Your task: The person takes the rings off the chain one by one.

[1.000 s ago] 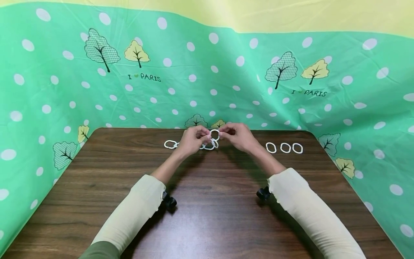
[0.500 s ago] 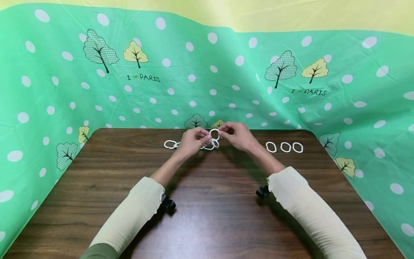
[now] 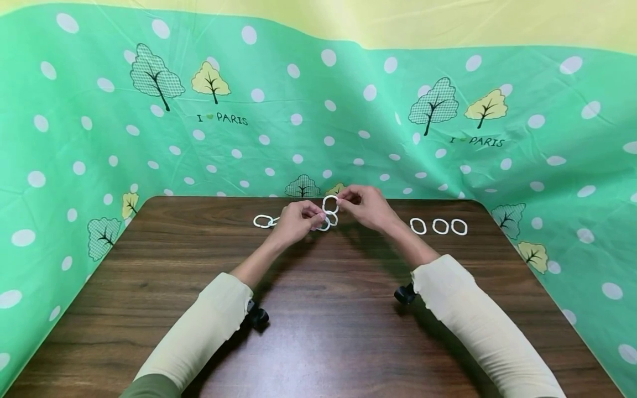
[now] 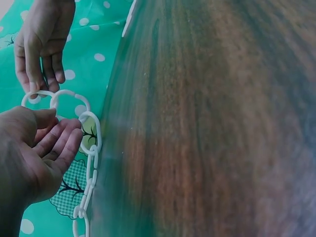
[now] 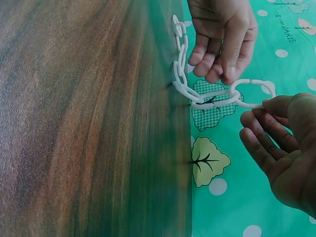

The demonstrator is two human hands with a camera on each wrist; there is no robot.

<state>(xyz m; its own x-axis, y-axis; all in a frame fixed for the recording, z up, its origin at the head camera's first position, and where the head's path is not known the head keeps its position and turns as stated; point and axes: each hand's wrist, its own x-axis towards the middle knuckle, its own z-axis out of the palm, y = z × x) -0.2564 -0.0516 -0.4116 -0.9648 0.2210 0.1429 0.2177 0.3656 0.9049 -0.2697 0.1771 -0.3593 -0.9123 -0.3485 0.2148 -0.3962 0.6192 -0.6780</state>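
Note:
My right hand (image 3: 367,209) pinches a white oval plastic chain link (image 5: 248,105) by its side between thumb and fingertips, above the table's far edge. This link is joined to the end of a white plastic chain (image 4: 88,193), which slopes down to the left onto the tabletop. The left hand (image 3: 297,219) hovers beside the join, its fingers loosely bent. In the right wrist view, its thumb tip sits right at the joined links with nothing visible between its fingers. Part of the chain is hidden behind the left hand in the head view.
Three loose white links (image 3: 411,226) lie in a row on the brown wooden table (image 3: 318,309), right of the right hand. Behind the table hangs a green dotted cloth (image 3: 278,127). Small black devices (image 3: 259,319) are strapped under both sleeves.
The left hand has come off the raised link and dropped slightly toward the one below. The right hand has lifted its link a little, with the joined link hanging under it.

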